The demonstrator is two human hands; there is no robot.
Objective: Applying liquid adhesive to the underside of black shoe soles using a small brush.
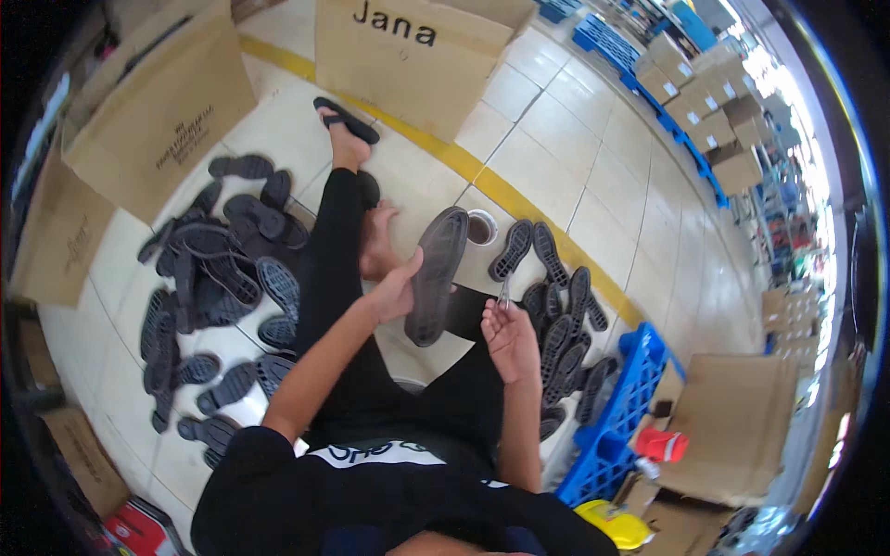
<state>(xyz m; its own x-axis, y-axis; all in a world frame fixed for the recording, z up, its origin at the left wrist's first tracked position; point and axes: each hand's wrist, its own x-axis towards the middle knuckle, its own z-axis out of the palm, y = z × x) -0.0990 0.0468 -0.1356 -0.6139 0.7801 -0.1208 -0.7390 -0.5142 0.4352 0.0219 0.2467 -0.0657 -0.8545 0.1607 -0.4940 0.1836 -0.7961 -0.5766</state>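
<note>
Two hands working in front of the lap, one item each. Left hand point(396, 291) is gripping a dark shoe sole point(437, 278) near mid-length: thumb is pressing on the near face, other fingers are wrapping behind, tips just showing past the far edge. Sole is hanging clear of the floor point(598, 171), long axis near upright in view, top end leaning slightly right, broad face turning toward the camera.

Right hand point(512, 341) is sitting just right of the sole, not touching it. Fingers are curling in and pinching a small metal scissors-like tool point(503, 295); its slim end is pointing up and away. Can't tell whether its blades are open.

Loose dark soles are lying both sides: big left heap point(218, 264), some overlapping, treads showing on several; smaller right cluster point(562, 338) near a blue plastic pallet point(607, 435). White cup point(481, 228) holding brown liquid is standing between the held sole and the right cluster. Yellow floor stripe point(461, 165) is running diagonally beyond it.

Left leg is stretching ahead, foot wearing a black flip-flop point(349, 121); a bare foot point(377, 243) is resting nearer. Large cardboard boxes point(422, 79) are standing at the far side.
</note>
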